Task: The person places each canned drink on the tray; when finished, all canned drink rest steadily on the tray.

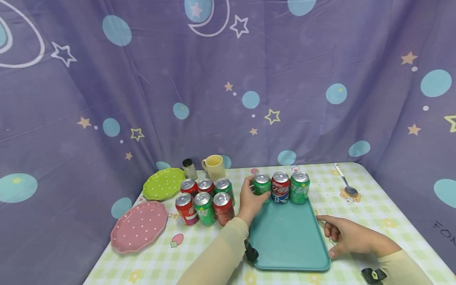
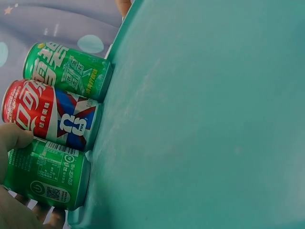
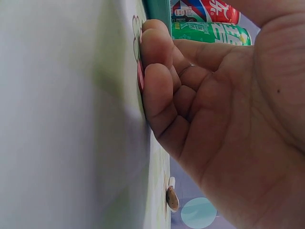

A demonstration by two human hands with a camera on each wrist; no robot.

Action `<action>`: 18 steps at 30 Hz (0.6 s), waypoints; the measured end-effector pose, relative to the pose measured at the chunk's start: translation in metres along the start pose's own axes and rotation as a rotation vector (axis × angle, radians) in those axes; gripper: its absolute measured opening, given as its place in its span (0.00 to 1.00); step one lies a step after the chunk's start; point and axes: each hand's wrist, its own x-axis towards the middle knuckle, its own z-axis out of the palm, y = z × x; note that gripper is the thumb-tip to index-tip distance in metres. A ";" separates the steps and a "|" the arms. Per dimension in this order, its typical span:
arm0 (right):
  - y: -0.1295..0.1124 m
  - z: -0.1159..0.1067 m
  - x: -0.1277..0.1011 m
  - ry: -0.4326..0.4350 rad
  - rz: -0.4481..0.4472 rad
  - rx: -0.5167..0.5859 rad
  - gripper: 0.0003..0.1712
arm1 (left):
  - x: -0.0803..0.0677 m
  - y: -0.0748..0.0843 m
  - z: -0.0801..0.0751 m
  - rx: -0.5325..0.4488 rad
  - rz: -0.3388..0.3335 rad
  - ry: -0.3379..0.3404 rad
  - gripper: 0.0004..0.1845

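My left hand (image 1: 251, 199) grips a green soda can (image 1: 262, 186) at the far left corner of the teal tray (image 1: 288, 237). In the left wrist view that can (image 2: 47, 174) shows its barcode side, with the thumb on its upper part and fingers around it. Right beside it on the tray stand a red and blue cola can (image 1: 280, 189) and another green can (image 1: 299, 189), forming a row. My right hand (image 1: 350, 235) rests at the tray's right edge, forefinger extended and thumb near the rim. Its other fingers are loosely bent, with nothing held.
Several red and green cans (image 1: 204, 208) stand in two rows left of the tray. Further left lie a pink dotted plate (image 1: 139, 227) and a green dotted plate (image 1: 164, 184). A jar (image 1: 190, 170) and a yellow mug (image 1: 215, 168) stand behind; a spoon (image 1: 349, 188) lies at right.
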 end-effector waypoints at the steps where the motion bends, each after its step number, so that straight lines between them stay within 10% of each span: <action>1: 0.000 0.000 0.000 -0.001 0.001 0.000 0.65 | 0.000 0.001 0.000 0.002 -0.006 -0.003 0.39; 10: -0.004 0.001 0.001 -0.006 0.015 0.011 0.64 | -0.008 0.012 -0.002 0.049 0.037 0.034 0.51; 18: -0.004 0.001 0.001 0.000 0.018 0.002 0.65 | -0.030 0.059 -0.033 0.042 0.223 0.051 0.50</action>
